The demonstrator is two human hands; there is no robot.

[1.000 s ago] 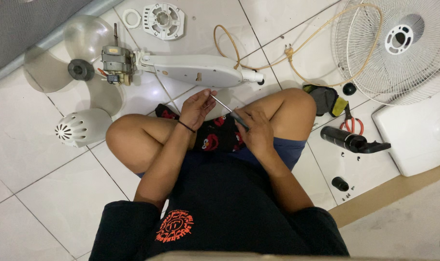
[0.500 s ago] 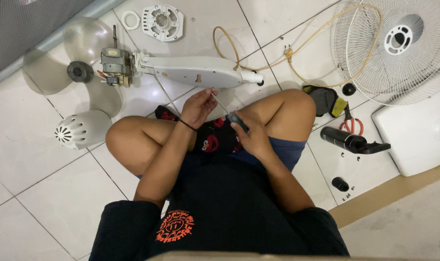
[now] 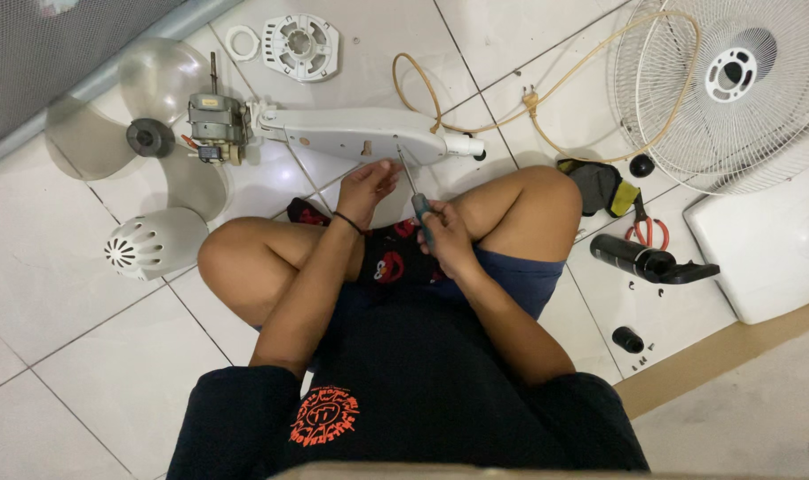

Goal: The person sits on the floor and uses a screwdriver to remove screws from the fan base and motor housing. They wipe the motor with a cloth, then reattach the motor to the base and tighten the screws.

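Screwdriver (image 3: 415,197), one only, stood gripped in the closed right hand (image 3: 442,238), its shaft slanting up so the tip met the white fan neck housing (image 3: 360,135) just ahead of both hands. The left hand (image 3: 366,188), fingers curled loosely, rested against that housing's near edge, just beside the shaft. Left of the hands lay one bare motor (image 3: 216,124), one clear three-bladed propeller (image 3: 148,139) and one white vented motor cover (image 3: 154,244). Right of the hands lay one wire fan guard (image 3: 733,89), one pair of red-handled scissors (image 3: 646,229) and one black cylindrical tool (image 3: 646,260). No labels could be made out.
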